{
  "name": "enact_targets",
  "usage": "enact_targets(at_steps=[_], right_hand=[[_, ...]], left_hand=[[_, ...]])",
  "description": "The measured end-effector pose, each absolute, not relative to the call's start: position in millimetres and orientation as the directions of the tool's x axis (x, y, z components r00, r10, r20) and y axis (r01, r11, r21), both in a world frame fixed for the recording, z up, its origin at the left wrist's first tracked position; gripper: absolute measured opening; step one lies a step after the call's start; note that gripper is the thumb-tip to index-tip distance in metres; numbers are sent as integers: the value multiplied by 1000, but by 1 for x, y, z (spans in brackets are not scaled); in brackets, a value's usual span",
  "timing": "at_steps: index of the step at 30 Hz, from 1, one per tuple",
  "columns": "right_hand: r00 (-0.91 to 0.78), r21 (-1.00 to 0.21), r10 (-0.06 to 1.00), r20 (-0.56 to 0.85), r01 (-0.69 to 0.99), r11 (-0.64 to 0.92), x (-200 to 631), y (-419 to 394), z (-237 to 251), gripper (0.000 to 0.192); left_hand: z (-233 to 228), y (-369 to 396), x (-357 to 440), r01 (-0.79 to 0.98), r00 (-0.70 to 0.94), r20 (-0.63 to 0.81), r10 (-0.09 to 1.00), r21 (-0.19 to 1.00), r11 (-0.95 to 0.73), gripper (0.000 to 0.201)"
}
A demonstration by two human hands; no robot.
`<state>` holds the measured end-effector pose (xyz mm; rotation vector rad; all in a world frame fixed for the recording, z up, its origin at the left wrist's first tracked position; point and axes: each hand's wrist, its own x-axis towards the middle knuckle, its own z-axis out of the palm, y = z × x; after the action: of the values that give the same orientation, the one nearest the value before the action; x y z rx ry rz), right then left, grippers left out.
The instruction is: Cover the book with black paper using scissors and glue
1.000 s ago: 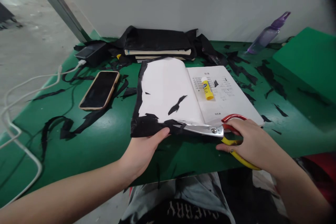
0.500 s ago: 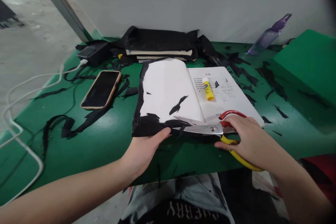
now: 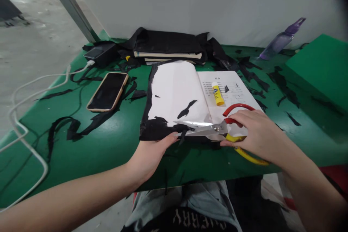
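Note:
An open book [image 3: 174, 90] lies before me, black material folded over the left and near edges of its white left side. My left hand [image 3: 152, 156] grips the near edge, thumb on top and fingers hidden underneath. In my right hand [image 3: 255, 134] is a pair of scissors [image 3: 210, 129] with red and yellow handles. Their blades are slightly apart and point left along the near edge, close to my left thumb, where a small black strip [image 3: 182, 138] hangs. A yellow glue stick [image 3: 218, 95] rests on the printed right page. Black scraps [image 3: 187, 108] lie on the white side.
On the green table, a phone [image 3: 108, 91] lies to the left, near a black box [image 3: 100, 54] with a white cable [image 3: 25, 130]. Black-covered books [image 3: 167, 43] are stacked behind. A purple spray bottle [image 3: 281, 41] leans by the wall, beside a green panel [image 3: 322, 69]. Black scraps are scattered around.
The scissors have shifted slightly left and up, and their handles have turned a little in my right hand. My left hand keeps its hold. The whole view has shifted slightly.

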<state>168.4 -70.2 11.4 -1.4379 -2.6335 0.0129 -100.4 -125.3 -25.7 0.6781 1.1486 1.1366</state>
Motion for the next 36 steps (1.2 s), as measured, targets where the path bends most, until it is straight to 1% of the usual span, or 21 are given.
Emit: enact_targets(at_steps=[4, 8, 15, 19, 24, 28, 32, 34, 36], right_hand=[[-536, -76, 836, 119, 834, 546, 167, -67, 14, 50], [-513, -75, 852, 101, 850, 521, 168, -66, 15, 39], [-504, -94, 857, 111, 853, 514, 173, -63, 15, 44], [-504, -98, 855, 123, 851, 516, 173, -62, 14, 41], [-504, -56, 853, 138, 856, 515, 175, -60, 11, 34], [-500, -32, 853, 148, 860, 510, 176, -59, 9, 30], [-480, -18, 858, 185, 871, 491, 174, -61, 9, 30], [-460, -29, 868, 188, 880, 473, 173, -62, 9, 31], [-430, -72, 883, 188, 891, 449, 172, -63, 8, 35]], left_hand=[[-27, -125, -101, -360, -7, -315, 949, 886, 292, 60], [-28, -126, -102, -331, -25, -327, 945, 895, 300, 60], [-31, -127, -103, -322, -34, -327, 945, 898, 299, 65], [-29, -127, -103, -325, -37, -329, 944, 897, 300, 66], [-27, -128, -102, -353, -48, -370, 928, 875, 331, 73], [-28, -128, -103, -363, -50, -368, 929, 873, 326, 73], [-29, -128, -103, -359, -58, -355, 933, 879, 313, 75], [-28, -128, -103, -381, -35, -360, 932, 867, 321, 76], [-27, -128, -103, -395, -14, -371, 929, 855, 335, 77]])
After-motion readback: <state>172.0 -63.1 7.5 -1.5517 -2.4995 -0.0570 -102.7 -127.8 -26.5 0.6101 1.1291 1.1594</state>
